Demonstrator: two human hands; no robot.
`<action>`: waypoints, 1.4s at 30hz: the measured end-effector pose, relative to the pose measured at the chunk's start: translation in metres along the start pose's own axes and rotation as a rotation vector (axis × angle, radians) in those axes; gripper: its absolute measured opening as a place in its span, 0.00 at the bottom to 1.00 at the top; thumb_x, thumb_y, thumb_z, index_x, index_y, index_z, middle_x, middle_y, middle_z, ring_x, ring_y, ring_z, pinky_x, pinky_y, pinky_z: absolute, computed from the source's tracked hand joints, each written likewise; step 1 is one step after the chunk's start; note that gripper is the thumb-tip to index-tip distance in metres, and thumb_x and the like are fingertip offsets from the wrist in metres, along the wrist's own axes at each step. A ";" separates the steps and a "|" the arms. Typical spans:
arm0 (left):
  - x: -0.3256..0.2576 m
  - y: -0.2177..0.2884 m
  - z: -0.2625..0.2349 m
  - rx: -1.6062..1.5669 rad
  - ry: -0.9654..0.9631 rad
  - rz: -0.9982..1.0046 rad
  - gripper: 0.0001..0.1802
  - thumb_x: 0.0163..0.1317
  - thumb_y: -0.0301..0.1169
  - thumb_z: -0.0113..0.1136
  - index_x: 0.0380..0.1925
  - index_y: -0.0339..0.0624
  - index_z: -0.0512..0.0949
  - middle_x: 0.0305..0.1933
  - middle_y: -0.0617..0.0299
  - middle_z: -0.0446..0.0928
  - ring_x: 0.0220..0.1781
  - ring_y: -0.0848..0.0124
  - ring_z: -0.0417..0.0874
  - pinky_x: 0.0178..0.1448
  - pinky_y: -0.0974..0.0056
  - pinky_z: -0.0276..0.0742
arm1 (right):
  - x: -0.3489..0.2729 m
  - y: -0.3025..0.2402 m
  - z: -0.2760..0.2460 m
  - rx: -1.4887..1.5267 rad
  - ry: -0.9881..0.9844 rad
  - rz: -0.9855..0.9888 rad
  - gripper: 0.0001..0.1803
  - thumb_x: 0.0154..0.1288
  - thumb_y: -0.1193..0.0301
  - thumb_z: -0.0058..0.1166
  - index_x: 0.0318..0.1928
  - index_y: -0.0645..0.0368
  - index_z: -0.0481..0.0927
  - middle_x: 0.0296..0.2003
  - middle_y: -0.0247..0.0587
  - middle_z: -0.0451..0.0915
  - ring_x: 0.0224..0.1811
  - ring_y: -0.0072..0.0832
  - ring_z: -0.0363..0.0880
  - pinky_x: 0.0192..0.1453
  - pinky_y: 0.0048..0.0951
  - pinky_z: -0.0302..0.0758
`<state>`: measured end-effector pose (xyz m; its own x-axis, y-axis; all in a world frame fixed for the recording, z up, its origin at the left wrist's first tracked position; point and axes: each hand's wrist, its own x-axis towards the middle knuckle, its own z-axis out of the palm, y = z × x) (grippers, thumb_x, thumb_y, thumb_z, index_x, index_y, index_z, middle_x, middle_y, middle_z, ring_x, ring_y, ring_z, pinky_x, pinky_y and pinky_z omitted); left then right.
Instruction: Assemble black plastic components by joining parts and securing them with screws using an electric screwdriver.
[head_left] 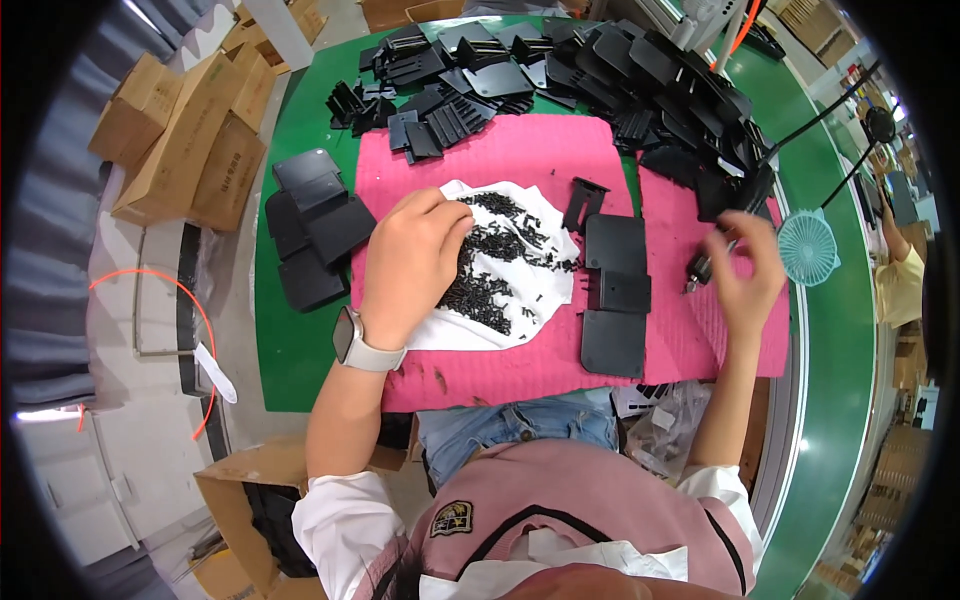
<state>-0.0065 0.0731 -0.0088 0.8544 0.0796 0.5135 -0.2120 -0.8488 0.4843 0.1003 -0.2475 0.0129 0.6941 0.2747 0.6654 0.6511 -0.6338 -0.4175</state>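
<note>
My left hand point(412, 262), with a watch on its wrist, is over the left side of a white cloth point(545, 300). Its fingers are curled together beside the heaps of small black screws point(485, 300); whatever is between the fingertips is hidden. At the right, my right hand point(748, 275) has thumb and fingers apart, close to a dark power screwdriver point(700, 268) whose metal tip points down and left. Between the hands lies a black plastic assembly of flat panels point(615, 295). A small black bracket point(585, 203) sits just above it.
A pink foam mat point(480, 378) covers part of the green table point(285, 370). Black panels point(315, 225) are stacked at left; many black parts point(500, 75) pile along the back. A teal round fan guard point(807, 247) stands at right. Cardboard boxes point(200, 150) are at far left.
</note>
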 end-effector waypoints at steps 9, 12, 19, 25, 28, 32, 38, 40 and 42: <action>0.002 0.010 0.003 -0.098 0.025 -0.080 0.04 0.52 0.24 0.63 0.27 0.35 0.80 0.24 0.54 0.76 0.24 0.58 0.77 0.30 0.61 0.71 | 0.033 0.052 0.014 -0.564 -0.099 0.311 0.39 0.53 0.44 0.58 0.52 0.68 0.72 0.31 0.50 0.80 0.33 0.47 0.80 0.34 0.43 0.74; 0.003 0.017 0.002 -0.127 0.017 -0.087 0.04 0.52 0.24 0.64 0.27 0.35 0.81 0.23 0.56 0.76 0.22 0.64 0.78 0.27 0.65 0.70 | 0.040 0.055 0.022 -0.511 -0.159 0.377 0.35 0.50 0.48 0.61 0.46 0.68 0.74 0.23 0.52 0.79 0.28 0.48 0.80 0.34 0.43 0.76; 0.000 0.020 0.013 -0.526 -0.103 -0.229 0.05 0.57 0.25 0.62 0.29 0.34 0.81 0.26 0.62 0.79 0.25 0.76 0.77 0.31 0.72 0.71 | 0.039 0.071 0.030 0.082 -0.142 0.435 0.24 0.49 0.59 0.60 0.38 0.68 0.76 0.23 0.44 0.77 0.24 0.35 0.78 0.32 0.33 0.73; 0.005 0.040 0.017 -0.895 -0.297 -0.365 0.09 0.64 0.29 0.57 0.33 0.33 0.80 0.29 0.65 0.77 0.29 0.80 0.74 0.33 0.75 0.71 | 0.048 0.004 0.003 1.354 -0.109 0.549 0.20 0.57 0.69 0.47 0.49 0.68 0.71 0.28 0.41 0.74 0.29 0.30 0.75 0.38 0.29 0.73; 0.006 0.054 0.023 -0.978 -0.316 -0.362 0.07 0.62 0.28 0.58 0.33 0.34 0.81 0.29 0.66 0.76 0.29 0.80 0.74 0.33 0.74 0.71 | 0.062 -0.049 -0.006 1.531 0.025 0.505 0.21 0.61 0.64 0.46 0.49 0.68 0.71 0.27 0.40 0.73 0.25 0.30 0.73 0.35 0.30 0.72; 0.006 0.062 0.027 -0.864 -0.360 -0.246 0.05 0.57 0.26 0.62 0.32 0.35 0.81 0.27 0.63 0.77 0.28 0.79 0.75 0.32 0.74 0.69 | 0.059 -0.102 0.004 2.098 0.098 0.196 0.34 0.64 0.56 0.45 0.66 0.60 0.57 0.24 0.37 0.68 0.19 0.28 0.69 0.33 0.39 0.75; 0.000 0.062 0.034 -0.906 -0.281 -0.235 0.07 0.58 0.25 0.60 0.32 0.30 0.81 0.25 0.60 0.79 0.28 0.75 0.79 0.33 0.72 0.73 | 0.056 -0.073 0.017 1.936 -0.174 -0.073 0.27 0.66 0.50 0.43 0.51 0.64 0.68 0.22 0.31 0.68 0.19 0.23 0.68 0.32 0.29 0.69; -0.001 0.060 0.033 -0.870 -0.295 -0.214 0.07 0.59 0.25 0.60 0.32 0.29 0.80 0.26 0.59 0.78 0.28 0.74 0.79 0.33 0.72 0.73 | 0.052 -0.072 0.022 1.882 -0.202 -0.014 0.37 0.65 0.47 0.48 0.65 0.57 0.60 0.24 0.27 0.67 0.19 0.18 0.66 0.33 0.28 0.69; 0.000 0.059 0.032 -0.836 -0.307 -0.194 0.07 0.61 0.25 0.59 0.31 0.28 0.79 0.27 0.58 0.78 0.29 0.73 0.79 0.33 0.72 0.74 | 0.050 -0.072 0.026 1.896 -0.205 -0.020 0.35 0.65 0.48 0.48 0.63 0.58 0.61 0.24 0.28 0.67 0.19 0.19 0.66 0.32 0.28 0.69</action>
<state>-0.0041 0.0065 -0.0032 0.9743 -0.0632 0.2161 -0.2239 -0.1703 0.9596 0.0966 -0.1696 0.0603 0.6110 0.4305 0.6644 -0.0080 0.8426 -0.5385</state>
